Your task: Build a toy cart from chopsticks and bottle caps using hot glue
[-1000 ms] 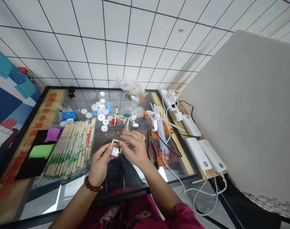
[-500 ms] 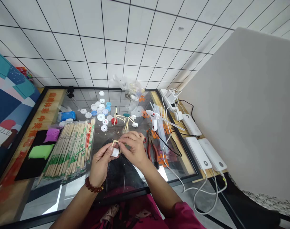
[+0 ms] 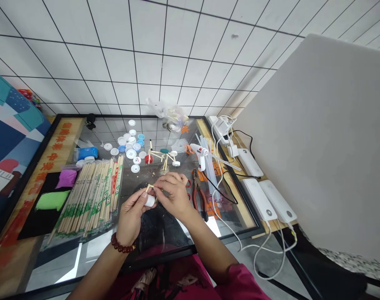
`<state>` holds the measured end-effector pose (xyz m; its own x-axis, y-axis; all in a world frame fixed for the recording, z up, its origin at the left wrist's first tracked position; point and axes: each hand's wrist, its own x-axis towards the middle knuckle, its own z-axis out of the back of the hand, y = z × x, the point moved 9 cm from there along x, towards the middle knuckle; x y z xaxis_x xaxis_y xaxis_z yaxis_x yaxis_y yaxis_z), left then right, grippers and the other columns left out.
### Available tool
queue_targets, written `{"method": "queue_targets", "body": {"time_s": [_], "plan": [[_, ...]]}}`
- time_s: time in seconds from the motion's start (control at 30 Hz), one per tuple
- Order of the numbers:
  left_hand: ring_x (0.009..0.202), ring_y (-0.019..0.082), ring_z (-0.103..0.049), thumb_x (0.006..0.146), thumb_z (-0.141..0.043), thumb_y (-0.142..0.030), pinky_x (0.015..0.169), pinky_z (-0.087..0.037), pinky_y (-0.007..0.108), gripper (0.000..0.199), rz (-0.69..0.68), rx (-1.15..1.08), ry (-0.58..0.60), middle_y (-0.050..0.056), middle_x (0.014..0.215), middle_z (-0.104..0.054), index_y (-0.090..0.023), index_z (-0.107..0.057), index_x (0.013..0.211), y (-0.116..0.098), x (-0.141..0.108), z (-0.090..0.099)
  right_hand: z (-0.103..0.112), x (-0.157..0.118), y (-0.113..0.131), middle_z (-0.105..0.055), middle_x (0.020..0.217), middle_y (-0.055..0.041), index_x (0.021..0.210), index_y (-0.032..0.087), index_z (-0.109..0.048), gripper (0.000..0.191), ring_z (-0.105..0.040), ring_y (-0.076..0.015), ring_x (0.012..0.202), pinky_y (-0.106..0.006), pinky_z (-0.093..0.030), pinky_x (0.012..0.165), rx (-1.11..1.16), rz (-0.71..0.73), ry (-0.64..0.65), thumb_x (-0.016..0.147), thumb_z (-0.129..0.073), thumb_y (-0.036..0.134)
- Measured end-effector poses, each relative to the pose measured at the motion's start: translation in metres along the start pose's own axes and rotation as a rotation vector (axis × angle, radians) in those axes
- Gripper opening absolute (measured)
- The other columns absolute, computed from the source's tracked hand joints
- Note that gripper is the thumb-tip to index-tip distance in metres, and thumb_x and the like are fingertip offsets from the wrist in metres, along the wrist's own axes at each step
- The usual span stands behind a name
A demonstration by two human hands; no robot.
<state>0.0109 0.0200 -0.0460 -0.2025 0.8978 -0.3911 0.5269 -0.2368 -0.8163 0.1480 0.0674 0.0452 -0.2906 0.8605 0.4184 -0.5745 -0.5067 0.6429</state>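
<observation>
Seen from my head camera, I pinch a white cap (image 3: 150, 201) and a joined piece of wooden stick (image 3: 148, 188) in my left hand (image 3: 130, 211), at the lower centre of the frame, while my right hand (image 3: 175, 195) nips the stick's other end between thumb and forefinger. Just above sit a stick model (image 3: 163, 156) and loose bottle caps (image 3: 131, 154), with wrapped chopsticks (image 3: 90, 196) at centre left, and pliers (image 3: 197, 187) and a glue gun (image 3: 201, 152) right of centre.

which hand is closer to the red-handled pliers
Right. The right hand is just left of the red-handled pliers; the left hand is farther left, on the other side of the right hand from them.
</observation>
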Motion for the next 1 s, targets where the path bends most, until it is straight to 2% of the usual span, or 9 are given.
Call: {"method": "queue_targets", "body": {"time_s": [0.4,0.47,0.6,0.7,0.8,1.0], "plan": [[0.086,0.020,-0.070,0.072,-0.083,-0.037,0.071,-0.062,0.030,0.031,0.021,-0.001,0.037,0.009,0.100,-0.076,-0.016,-0.078,0.095,0.001,0.001,-0.003,0.004,0.001,0.000,-0.075,0.094,0.0017,0.086,0.025,-0.071,0.008,-0.061,-0.0191,0.102,-0.041,-0.027,0.094,0.013,-0.014,-0.035,0.088,-0.067,0.019],[0.087,0.020,-0.070,0.072,-0.083,-0.036,0.072,-0.062,0.031,0.031,0.051,-0.054,0.036,0.009,0.101,-0.076,-0.016,-0.078,0.095,0.001,0.002,-0.003,0.011,0.001,-0.002,-0.074,0.102,-0.0006,0.095,0.026,-0.072,0.009,-0.062,-0.0198,0.104,-0.041,-0.030,0.095,0.024,-0.027,-0.084,0.088,-0.067,0.022],[0.087,0.020,-0.071,0.077,-0.080,-0.025,0.078,-0.063,0.036,0.021,0.146,-0.224,0.028,0.008,0.095,-0.075,-0.015,-0.076,0.095,0.000,0.006,-0.004,0.030,-0.003,-0.015,-0.068,0.117,-0.0075,0.114,0.025,-0.068,0.025,-0.062,-0.0233,0.110,-0.042,-0.039,0.098,0.101,-0.098,-0.245,0.090,-0.065,0.028],[0.089,0.020,-0.072,0.083,-0.071,-0.015,0.087,-0.062,0.044,0.007,0.225,-0.357,0.011,0.006,0.091,-0.075,-0.015,-0.075,0.090,-0.001,0.010,-0.009,0.030,-0.008,-0.025,-0.067,0.115,-0.0087,0.116,0.024,-0.066,0.027,-0.063,-0.0232,0.108,-0.038,-0.048,0.091,0.255,-0.142,-0.261,0.089,-0.065,0.027],[0.093,0.020,-0.072,0.089,-0.062,-0.011,0.092,-0.060,0.048,0.012,0.270,-0.448,0.001,0.005,0.094,-0.076,-0.016,-0.074,0.089,0.001,0.012,-0.017,0.026,-0.014,-0.028,-0.068,0.108,-0.0082,0.110,0.023,-0.068,0.022,-0.064,-0.0214,0.101,-0.035,-0.052,0.086,0.349,-0.149,-0.257,0.088,-0.066,0.024],[0.084,0.017,-0.073,0.089,-0.059,-0.005,0.082,-0.063,0.034,0.017,0.226,-0.433,0.011,0.007,0.088,-0.076,-0.015,-0.072,0.089,0.005,0.015,-0.032,0.018,-0.029,-0.036,-0.067,0.092,-0.0044,0.098,0.020,-0.070,0.015,-0.065,-0.0175,0.083,-0.030,-0.053,0.076,0.419,-0.214,-0.327,0.083,-0.069,0.024]]}}
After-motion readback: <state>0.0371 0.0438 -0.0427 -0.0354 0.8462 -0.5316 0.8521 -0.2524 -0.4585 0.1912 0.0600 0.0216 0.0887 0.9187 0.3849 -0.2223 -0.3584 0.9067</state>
